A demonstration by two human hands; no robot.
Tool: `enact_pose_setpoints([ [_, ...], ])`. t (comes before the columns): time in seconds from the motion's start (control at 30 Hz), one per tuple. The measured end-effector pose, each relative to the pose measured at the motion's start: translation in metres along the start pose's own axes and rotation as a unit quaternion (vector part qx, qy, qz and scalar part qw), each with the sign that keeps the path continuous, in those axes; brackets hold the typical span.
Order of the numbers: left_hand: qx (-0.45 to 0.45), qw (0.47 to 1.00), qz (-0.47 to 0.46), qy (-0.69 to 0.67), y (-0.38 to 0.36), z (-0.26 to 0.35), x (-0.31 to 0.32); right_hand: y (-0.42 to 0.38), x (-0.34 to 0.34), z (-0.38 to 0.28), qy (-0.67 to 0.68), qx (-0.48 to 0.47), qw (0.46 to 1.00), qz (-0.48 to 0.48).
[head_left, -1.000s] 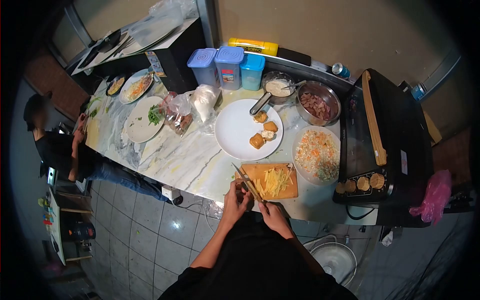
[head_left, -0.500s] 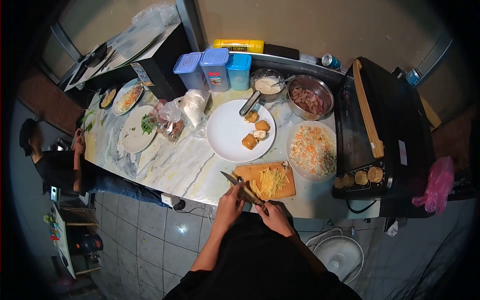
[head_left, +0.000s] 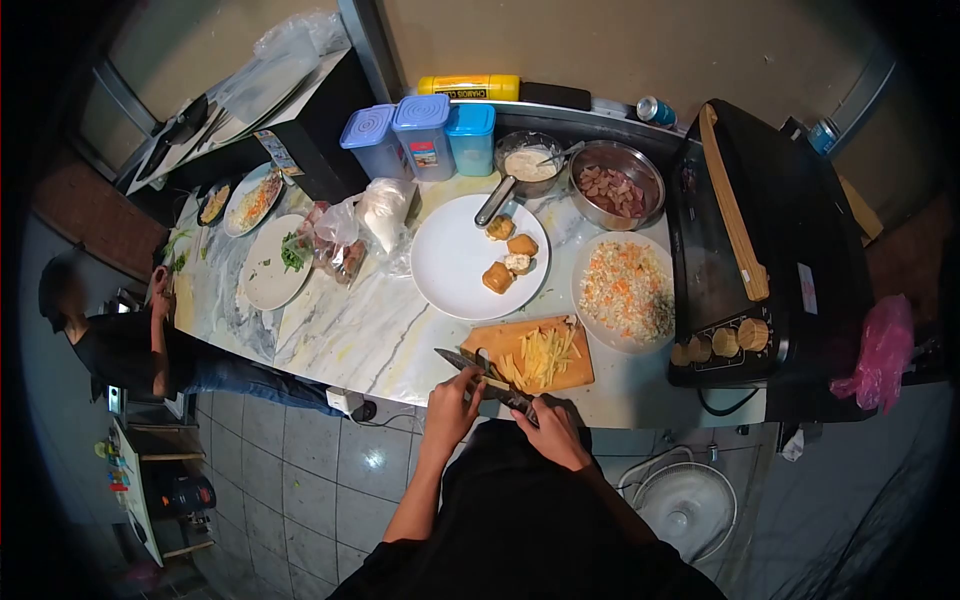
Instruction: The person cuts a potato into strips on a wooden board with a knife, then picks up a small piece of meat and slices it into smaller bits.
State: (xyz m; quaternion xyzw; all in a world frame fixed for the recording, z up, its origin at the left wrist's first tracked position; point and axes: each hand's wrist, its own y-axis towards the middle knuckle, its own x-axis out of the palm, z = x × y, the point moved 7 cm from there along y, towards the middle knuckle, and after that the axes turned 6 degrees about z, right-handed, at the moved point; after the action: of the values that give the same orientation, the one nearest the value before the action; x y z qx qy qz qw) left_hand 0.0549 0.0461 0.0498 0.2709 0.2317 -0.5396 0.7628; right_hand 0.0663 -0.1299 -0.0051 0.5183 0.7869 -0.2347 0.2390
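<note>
My right hand [head_left: 553, 432] is wrapped round the handle of a knife [head_left: 448, 356], whose dark blade points up and left over the counter's front edge. Closed fingers of my left hand [head_left: 452, 405] press against that blade partway along it. A pale yellow strip [head_left: 493, 382] shows on the blade beside them. Just beyond both hands lies a wooden cutting board [head_left: 576, 378] bearing a loose heap of pale yellow strips [head_left: 543, 358]. Behind the board stands a white plate [head_left: 445, 265] with several browned pieces [head_left: 497, 277] on its right side.
Right of the board is a plate of chopped vegetables [head_left: 625, 290], beside a black oven [head_left: 790, 240]. Behind are a steel bowl of meat [head_left: 615, 188] and a batter bowl [head_left: 528, 162]. Plastic bags [head_left: 385, 215] lie left. A person [head_left: 125, 340] stands at the far left.
The view has shifted slightly. My left fingers have slid a little along the blade, and the yellow strip on it now shows more plainly. My right hand keeps its hold on the handle.
</note>
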Motion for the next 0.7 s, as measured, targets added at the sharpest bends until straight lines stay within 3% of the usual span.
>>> enact_pose_setpoints([
  [0.33,-0.009,1.000,0.010,0.021,-0.004,-0.008,0.001,-0.003,0.000,0.002,-0.045,0.014,0.999,0.017],
  [0.47,-0.089,0.988,0.031,-0.123,-0.009,-0.020,-0.004,-0.001,0.001,0.007,-0.053,0.037,0.998,0.012],
  [0.63,-0.180,0.934,0.084,-0.297,-0.007,-0.036,-0.022,0.005,-0.011,0.011,0.053,0.072,0.994,0.061],
  [0.7,-0.192,0.932,0.079,-0.296,-0.001,-0.046,-0.020,0.006,-0.012,0.016,0.034,0.060,0.994,0.082],
])
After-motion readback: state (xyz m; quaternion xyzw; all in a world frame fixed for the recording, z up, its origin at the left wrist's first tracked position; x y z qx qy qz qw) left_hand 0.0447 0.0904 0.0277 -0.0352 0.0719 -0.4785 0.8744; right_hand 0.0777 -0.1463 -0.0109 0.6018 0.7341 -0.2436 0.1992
